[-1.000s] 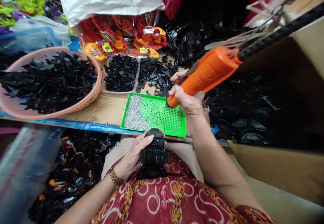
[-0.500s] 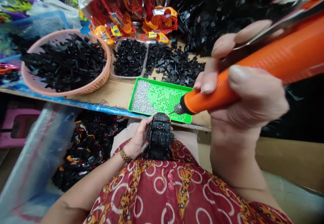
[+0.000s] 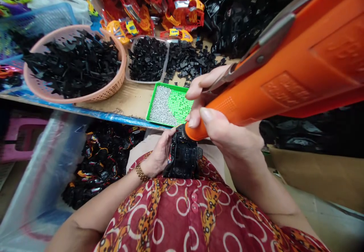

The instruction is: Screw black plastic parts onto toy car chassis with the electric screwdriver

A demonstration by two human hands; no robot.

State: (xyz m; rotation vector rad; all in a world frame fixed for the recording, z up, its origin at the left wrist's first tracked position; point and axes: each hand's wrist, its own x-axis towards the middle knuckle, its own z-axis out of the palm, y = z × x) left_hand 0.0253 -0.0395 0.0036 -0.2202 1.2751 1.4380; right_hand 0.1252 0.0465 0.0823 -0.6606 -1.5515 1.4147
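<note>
In my left hand (image 3: 159,153) is a black toy car chassis (image 3: 184,159), held against my lap with its underside facing up. My right hand (image 3: 227,119) is wrapped round an orange electric screwdriver (image 3: 256,92) with a metal lever along its side. The screwdriver's nose sits over the far end of the chassis; its tip is hidden, so I cannot tell whether it touches a screw. Just beyond the chassis lies a green perforated tray (image 3: 149,109) with a heap of small silver screws (image 3: 162,106) in its left part.
A peach basket (image 3: 122,66) of black plastic parts stands at the left. Beside it are a clear tub (image 3: 166,64) of black pieces and a loose pile (image 3: 187,60). Orange car bodies (image 3: 182,13) lie behind. Below the table edge, finished-looking cars (image 3: 102,157) fill a bag.
My right hand has brought the screwdriver down and left, from above the tray onto the far end of the chassis. My left hand keeps its hold on the chassis.
</note>
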